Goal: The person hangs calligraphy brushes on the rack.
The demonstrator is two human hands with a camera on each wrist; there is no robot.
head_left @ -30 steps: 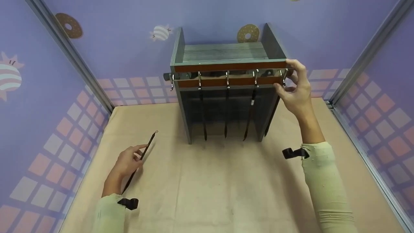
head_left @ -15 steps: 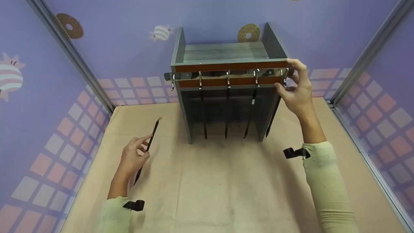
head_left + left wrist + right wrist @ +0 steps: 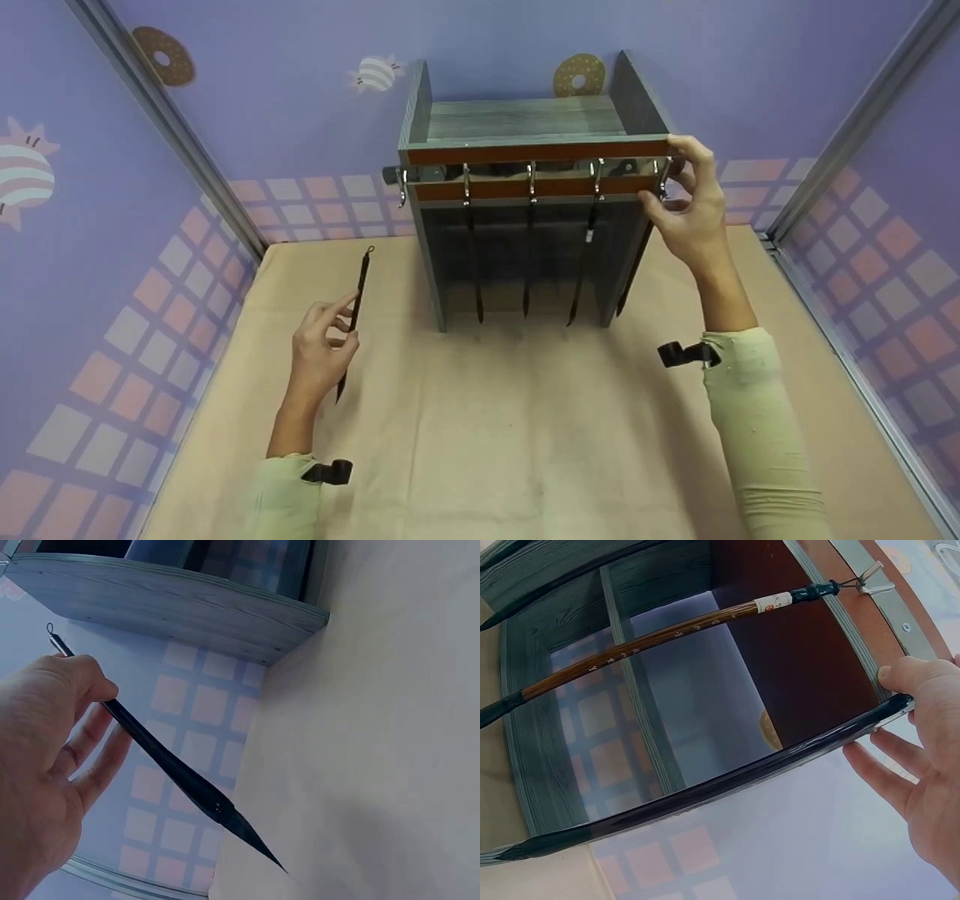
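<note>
While the left hand [image 3: 321, 358] hovers above the table [image 3: 525, 450], its thumb and fingers pinch a dark brush [image 3: 354, 315] approx. at mid-shaft; loop end points away from the person, tip points back twd. the wrist. Left wrist view confirms: fingers [image 3: 90, 690] curled round the shaft, bristle tip [image 3: 259, 844] free, clear of the table.

Right hand [image 3: 690, 210] is at the rack's [image 3: 525, 120] front right corner, by the rail [image 3: 525, 174] w/ hooks. Thumb and fingers are closed on the top end of the rightmost hanging brush [image 3: 630, 274], at the last hook [image 3: 661, 180]. Right wrist view: fingertips [image 3: 896, 679] touch that brush's upper end [image 3: 889, 711]; remaining fingers spread, relaxed.

Three other brushes [image 3: 525, 255] hang from hooks along the rail, tips down, apart from each other. Leftmost hook [image 3: 401, 187] carries nothing. Rack stands at the table's far edge, against the purple wall [image 3: 300, 75].
</note>
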